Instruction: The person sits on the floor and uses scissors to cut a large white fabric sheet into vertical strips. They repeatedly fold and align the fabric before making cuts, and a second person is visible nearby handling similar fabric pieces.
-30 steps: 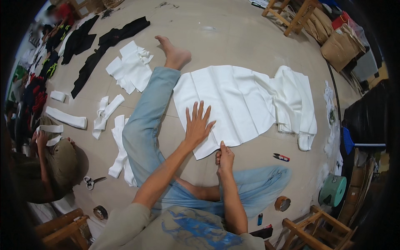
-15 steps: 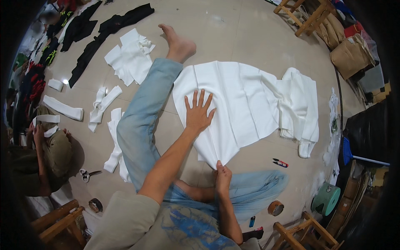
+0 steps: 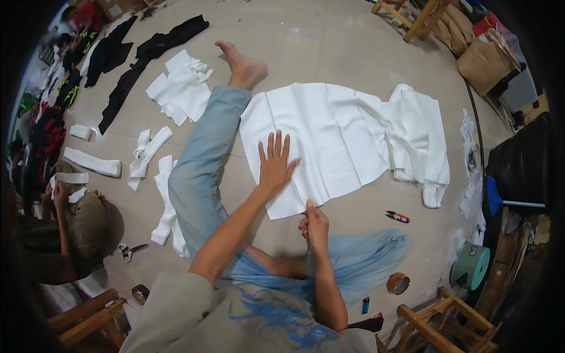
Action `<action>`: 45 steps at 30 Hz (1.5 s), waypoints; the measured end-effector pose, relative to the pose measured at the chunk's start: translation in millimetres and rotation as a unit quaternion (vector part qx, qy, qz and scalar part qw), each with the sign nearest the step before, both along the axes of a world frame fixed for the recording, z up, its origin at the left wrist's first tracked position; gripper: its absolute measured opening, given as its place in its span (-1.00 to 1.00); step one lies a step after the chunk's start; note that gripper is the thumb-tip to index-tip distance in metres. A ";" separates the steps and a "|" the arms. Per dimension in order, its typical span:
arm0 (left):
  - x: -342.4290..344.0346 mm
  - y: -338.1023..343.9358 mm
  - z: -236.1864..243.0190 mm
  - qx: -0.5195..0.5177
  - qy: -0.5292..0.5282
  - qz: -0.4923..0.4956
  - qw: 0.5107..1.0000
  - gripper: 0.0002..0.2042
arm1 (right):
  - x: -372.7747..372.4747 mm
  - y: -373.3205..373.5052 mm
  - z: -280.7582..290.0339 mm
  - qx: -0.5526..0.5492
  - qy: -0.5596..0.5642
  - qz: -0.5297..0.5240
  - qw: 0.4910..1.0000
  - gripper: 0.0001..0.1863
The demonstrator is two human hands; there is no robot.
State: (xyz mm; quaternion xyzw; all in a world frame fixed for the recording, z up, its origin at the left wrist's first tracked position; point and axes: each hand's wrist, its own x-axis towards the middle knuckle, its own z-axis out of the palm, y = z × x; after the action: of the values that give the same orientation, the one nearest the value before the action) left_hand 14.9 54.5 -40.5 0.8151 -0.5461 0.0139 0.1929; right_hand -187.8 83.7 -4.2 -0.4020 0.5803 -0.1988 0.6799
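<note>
The white cloth [image 3: 344,141] lies flat under the left hand [image 3: 275,167] and reaches far to the right of its fingers; its long axis goes left to right, the wider end at left. The palm hides one part of it, and at right I cannot tell whether the bunched white fabric [image 3: 415,135] is the same piece. The left fingers are spread on the cloth. The right hand [image 3: 312,216] has curled fingers, its thumb at the near edge; a pinch I cannot confirm.

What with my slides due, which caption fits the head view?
Left hand spread flat on white fabric, right hand pinching its near edge, over a tiled floor.
</note>
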 end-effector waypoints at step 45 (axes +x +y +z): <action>12.5 -16.0 -5.6 -0.002 -0.026 0.003 1.000 -0.40 | 49.6 3.9 6.5 0.130 -0.207 -0.123 0.962 -0.52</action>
State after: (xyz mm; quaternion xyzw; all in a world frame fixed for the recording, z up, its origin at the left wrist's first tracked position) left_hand 27.4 38.5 -46.0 0.8156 -0.5485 0.0373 0.1803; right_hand -138.2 87.6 2.4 -0.1854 0.4928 -0.2828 0.8018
